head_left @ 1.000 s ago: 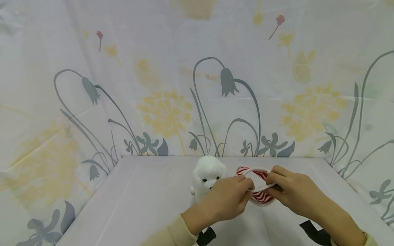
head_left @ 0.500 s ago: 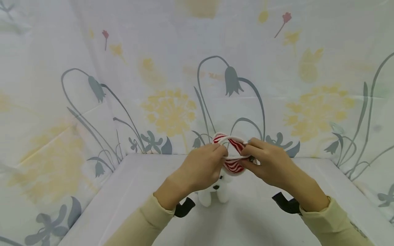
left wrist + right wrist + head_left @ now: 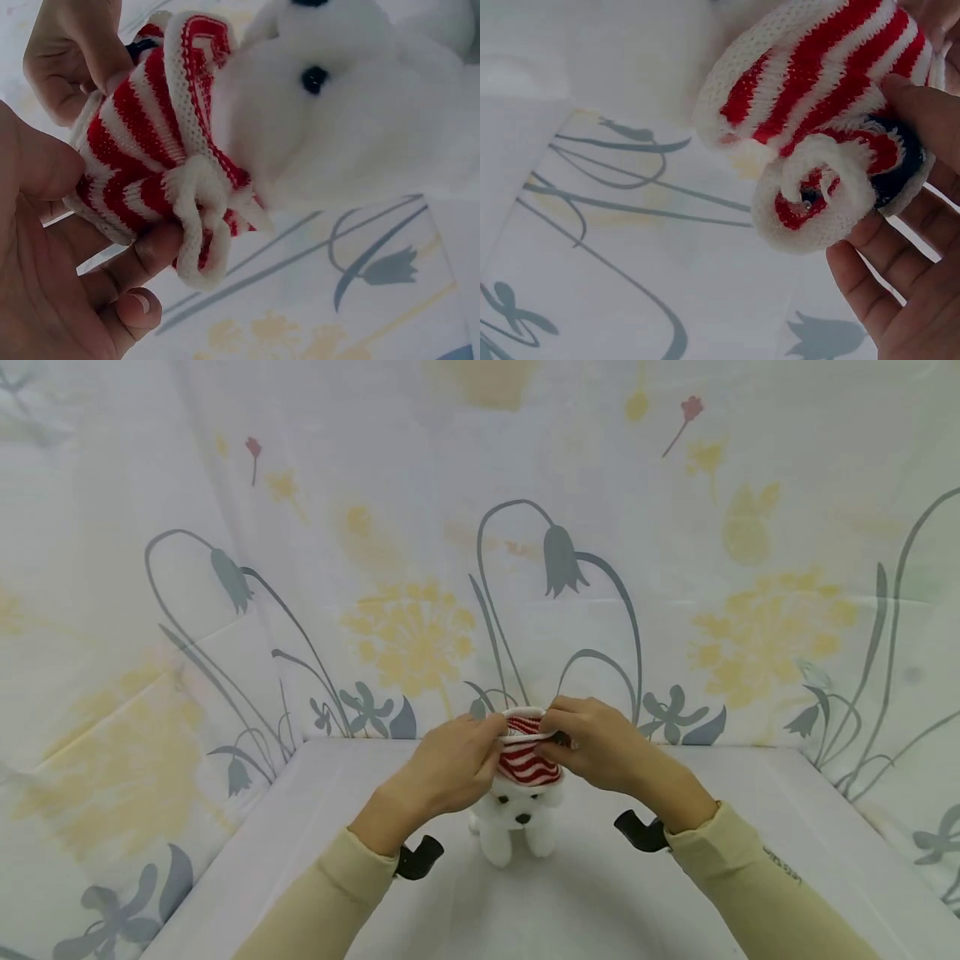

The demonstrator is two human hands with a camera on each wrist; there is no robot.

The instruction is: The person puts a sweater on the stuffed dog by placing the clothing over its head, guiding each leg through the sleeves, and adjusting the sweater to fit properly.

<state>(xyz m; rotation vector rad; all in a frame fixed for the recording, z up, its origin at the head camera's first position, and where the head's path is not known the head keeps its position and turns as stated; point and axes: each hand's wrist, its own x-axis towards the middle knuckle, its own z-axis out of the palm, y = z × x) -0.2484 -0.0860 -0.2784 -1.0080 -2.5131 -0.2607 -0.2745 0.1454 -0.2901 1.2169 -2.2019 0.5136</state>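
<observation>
A white plush dog stands upright on the table with its dark eyes and nose toward me. Over the top of its head sits a small knitted sweater, striped red and white with white ribbed edges. My left hand pinches the sweater's upper rim on one side, and my right hand pinches the other side. In the left wrist view the lower edge of the sweater lies against the dog's head. A short sleeve and a dark blue patch show in the right wrist view.
The pale table ends at a flower-printed cloth backdrop close behind the dog. Similar printed cloth rises at both sides. Black straps or mounts stick out under both wrists.
Both hands have carried the sweater leftward from beside the dog, lifted it above the dog's head, then lowered it onto the head. The dog's face shows again below it.
</observation>
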